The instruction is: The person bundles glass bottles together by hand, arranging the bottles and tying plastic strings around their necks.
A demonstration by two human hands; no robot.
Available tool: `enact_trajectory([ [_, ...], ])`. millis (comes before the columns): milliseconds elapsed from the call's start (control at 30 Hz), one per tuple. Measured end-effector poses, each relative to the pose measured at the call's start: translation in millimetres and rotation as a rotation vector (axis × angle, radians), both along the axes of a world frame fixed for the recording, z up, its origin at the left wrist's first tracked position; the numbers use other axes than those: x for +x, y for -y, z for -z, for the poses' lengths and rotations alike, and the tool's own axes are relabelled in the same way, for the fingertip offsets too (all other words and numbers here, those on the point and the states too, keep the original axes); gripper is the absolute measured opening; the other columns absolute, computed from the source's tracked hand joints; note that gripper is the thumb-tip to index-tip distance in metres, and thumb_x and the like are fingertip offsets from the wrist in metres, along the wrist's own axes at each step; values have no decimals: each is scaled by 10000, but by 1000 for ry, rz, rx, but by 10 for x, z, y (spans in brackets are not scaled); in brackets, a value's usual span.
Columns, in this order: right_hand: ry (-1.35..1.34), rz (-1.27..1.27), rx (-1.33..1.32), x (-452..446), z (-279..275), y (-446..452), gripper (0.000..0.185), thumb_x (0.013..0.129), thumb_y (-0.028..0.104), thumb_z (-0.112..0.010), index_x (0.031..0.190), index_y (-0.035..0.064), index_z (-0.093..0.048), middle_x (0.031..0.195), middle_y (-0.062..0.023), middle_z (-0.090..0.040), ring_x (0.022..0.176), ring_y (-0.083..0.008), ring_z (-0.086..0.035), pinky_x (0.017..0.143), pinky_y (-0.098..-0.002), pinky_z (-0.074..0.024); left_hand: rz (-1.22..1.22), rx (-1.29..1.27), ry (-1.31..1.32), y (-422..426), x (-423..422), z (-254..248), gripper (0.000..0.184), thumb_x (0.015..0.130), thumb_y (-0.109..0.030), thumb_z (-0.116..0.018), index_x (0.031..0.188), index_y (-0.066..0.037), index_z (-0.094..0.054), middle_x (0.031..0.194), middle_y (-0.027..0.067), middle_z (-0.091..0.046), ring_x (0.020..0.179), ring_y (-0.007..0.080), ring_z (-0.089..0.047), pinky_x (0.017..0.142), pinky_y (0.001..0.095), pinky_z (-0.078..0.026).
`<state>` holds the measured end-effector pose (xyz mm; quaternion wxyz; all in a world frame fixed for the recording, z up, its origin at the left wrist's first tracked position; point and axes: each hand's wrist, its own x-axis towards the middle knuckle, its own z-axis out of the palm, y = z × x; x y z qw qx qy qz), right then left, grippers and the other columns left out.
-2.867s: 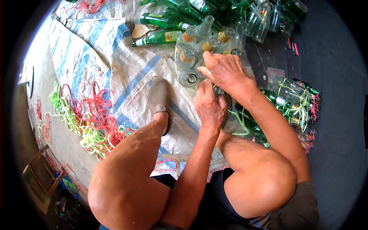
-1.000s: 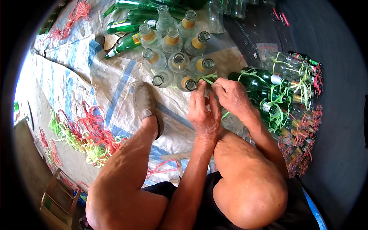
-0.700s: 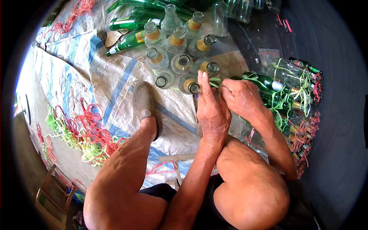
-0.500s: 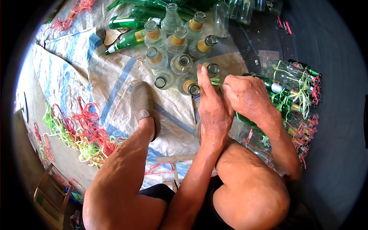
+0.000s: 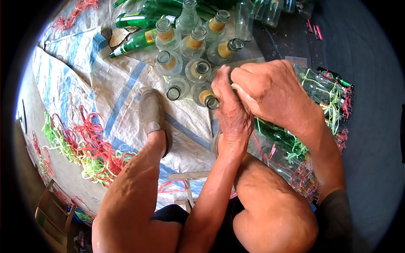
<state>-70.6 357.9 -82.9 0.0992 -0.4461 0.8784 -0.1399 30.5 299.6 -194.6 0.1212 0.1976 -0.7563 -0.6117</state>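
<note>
Several clear glass bottles [image 5: 201,74] stand upright in a tight cluster, some with yellow-orange neck labels. My left hand [image 5: 232,105] is at the cluster's right front edge, close beside a labelled bottle [image 5: 204,93]. Its fingers look bent and pressed together, their tips partly hidden. Against it, slightly higher and to the right, my right hand [image 5: 272,92] is closed like a fist, knuckles up. Whatever lies between the two hands is hidden, and they cover the bottle at that corner.
Green bottles [image 5: 139,20] lie behind the cluster. At the right are bottles bundled with string [image 5: 322,86]. A tangle of red and green string [image 5: 95,147] lies left on the striped woven sheet [image 5: 122,101]. My shoe [image 5: 152,109] rests near the bottles.
My right hand has moved up and left, over the far end of my left hand. My left fingers have bent in. The bit of green string seen between the hands is now hidden.
</note>
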Motion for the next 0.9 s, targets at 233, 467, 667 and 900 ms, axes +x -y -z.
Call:
enact_trajectory([
  [233, 17, -18, -19, -258, 146, 51, 107, 868, 130, -705, 878, 43, -643, 770, -135, -641, 727, -377, -664, 620, -457, -520, -65, -69, -75, -34, -88, 133, 488, 969, 20, -577, 1438, 46, -445, 1392, 283, -526, 1304, 470, -511, 1107, 516, -420],
  [467, 77, 133, -68, -298, 253, -75, 176, 893, 165, -692, 815, 38, -598, 741, -179, -638, 770, -423, -666, 659, -513, -522, -81, -110, -52, -31, -70, 141, 463, 992, 28, -555, 1442, 7, -447, 1328, 256, -539, 1199, 409, -547, 1043, 450, -448],
  [667, 284, 322, -131, -251, 368, -213, 159, 948, 145, -668, 885, 9, -616, 742, -231, -619, 731, -452, -643, 623, -490, -490, -102, -129, -84, -41, -68, 166, 485, 970, 66, -557, 1441, -1, -463, 1339, 254, -538, 1209, 408, -558, 1042, 446, -463],
  [900, 295, 476, -241, 75, 537, -294, 129, 979, 91, -635, 910, -2, -577, 747, -230, -600, 735, -449, -639, 622, -468, -489, -126, -140, -90, -38, -64, 191, 463, 975, 55, -578, 1428, 9, -494, 1308, 245, -567, 1193, 401, -574, 1028, 443, -473],
])
